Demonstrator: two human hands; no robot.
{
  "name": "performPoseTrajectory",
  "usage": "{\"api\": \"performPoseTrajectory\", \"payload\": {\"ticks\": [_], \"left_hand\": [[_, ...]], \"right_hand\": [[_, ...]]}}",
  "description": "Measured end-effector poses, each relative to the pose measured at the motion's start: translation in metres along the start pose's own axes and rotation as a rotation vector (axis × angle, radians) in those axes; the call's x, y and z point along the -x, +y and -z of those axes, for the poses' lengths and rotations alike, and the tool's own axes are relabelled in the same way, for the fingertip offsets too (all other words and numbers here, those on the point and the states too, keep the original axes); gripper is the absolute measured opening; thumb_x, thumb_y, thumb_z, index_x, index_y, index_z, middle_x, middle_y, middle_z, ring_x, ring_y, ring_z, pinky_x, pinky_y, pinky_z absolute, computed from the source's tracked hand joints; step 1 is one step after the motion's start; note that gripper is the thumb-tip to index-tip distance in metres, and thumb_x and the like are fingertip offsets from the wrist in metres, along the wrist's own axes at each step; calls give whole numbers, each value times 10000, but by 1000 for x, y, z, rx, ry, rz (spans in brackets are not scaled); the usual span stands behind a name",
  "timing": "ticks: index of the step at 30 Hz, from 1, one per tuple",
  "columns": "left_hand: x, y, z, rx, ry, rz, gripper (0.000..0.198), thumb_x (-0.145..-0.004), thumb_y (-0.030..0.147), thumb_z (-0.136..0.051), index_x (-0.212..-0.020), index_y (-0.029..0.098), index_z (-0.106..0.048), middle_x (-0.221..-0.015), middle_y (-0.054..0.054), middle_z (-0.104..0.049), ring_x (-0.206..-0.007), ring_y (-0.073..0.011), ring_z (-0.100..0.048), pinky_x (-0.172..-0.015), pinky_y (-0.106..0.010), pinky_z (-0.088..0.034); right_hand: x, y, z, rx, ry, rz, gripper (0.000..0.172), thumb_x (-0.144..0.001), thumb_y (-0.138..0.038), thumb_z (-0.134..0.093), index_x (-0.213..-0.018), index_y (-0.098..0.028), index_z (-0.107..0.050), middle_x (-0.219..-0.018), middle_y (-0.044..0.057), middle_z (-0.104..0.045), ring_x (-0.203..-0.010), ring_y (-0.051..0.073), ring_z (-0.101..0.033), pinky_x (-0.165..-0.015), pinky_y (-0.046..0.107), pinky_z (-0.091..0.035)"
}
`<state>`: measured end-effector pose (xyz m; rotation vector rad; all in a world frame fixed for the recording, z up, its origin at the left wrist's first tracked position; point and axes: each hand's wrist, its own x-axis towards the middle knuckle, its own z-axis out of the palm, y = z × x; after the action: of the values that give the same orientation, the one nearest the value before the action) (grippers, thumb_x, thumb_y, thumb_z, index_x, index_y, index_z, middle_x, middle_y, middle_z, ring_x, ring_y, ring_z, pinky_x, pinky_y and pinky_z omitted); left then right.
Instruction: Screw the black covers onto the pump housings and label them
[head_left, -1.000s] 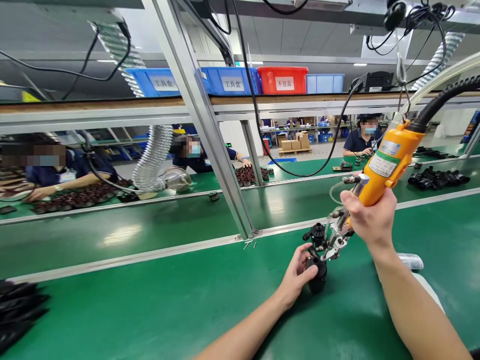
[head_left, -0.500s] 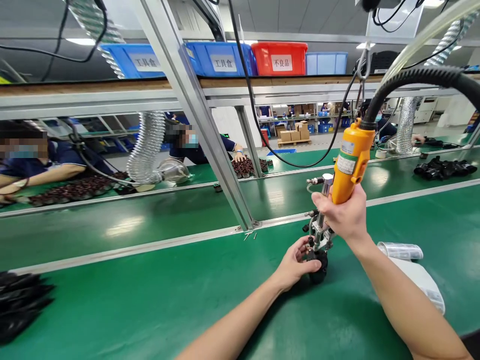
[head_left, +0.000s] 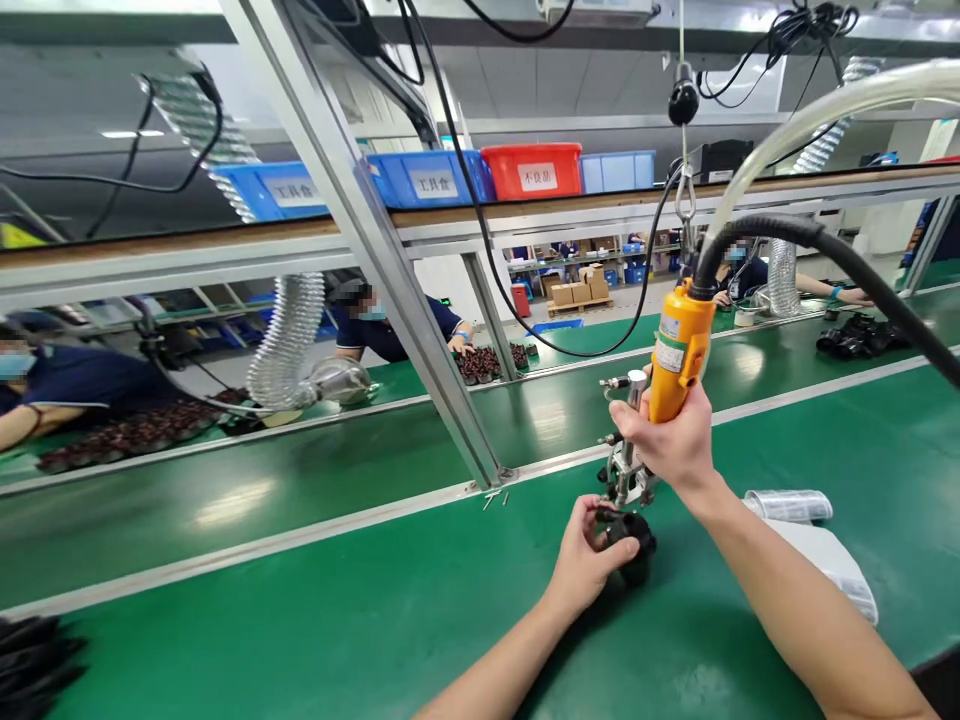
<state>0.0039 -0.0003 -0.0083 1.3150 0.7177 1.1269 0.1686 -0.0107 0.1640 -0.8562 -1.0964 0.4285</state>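
Observation:
My right hand (head_left: pixel 679 435) is wrapped round an orange electric screwdriver (head_left: pixel 681 345) that hangs from a hook, with a black ribbed cable at its top. A metal fixture with small air fittings (head_left: pixel 628 455) forms its lower end. Just below that end, my left hand (head_left: pixel 589 555) grips a black plastic part (head_left: pixel 634 545) between thumb and fingers, over the green work surface (head_left: pixel 360 620). The part is tilted, with a round opening showing on its upper side. The screwdriver's tip appears apart from it.
A metal post (head_left: pixel 450 400) rises left of my hands. Small pins (head_left: pixel 495 498) lie at its foot. To the right are a clear roll and white sheet (head_left: pixel 817 555). Black parts (head_left: pixel 34 660) are piled at the left. Co-workers sit across the belt.
The screwdriver's end has lifted off the black part. My left hand has tipped the part, turning its opening upward. The camera view has also shifted.

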Motion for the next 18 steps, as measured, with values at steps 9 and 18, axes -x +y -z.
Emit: {"api": "performPoseTrajectory", "payload": {"ticks": [9, 18], "left_hand": [[0, 12, 1, -172, -3, 17, 550, -695, 416, -911, -1131, 221, -638, -1091, -47, -686, -1021, -219, -640, -887, -305, -535], [-2, 13, 1, -196, -49, 54, 579, -707, 459, -893, -1181, 174, -722, -1097, -87, -741, -1008, -259, -666, -949, -363, -520]], "right_hand": [[-15, -40, 32, 0, 150, 163, 443, -682, -370, -836, -992, -216, -560, -572, -103, -471, -431, 87, -406, -408, 248, -411], [-14, -34, 22, -30, 126, 68, 437, -657, -379, -820, -967, -203, -568, -587, -79, -511, -479, 101, -461, -447, 253, -450]]}}
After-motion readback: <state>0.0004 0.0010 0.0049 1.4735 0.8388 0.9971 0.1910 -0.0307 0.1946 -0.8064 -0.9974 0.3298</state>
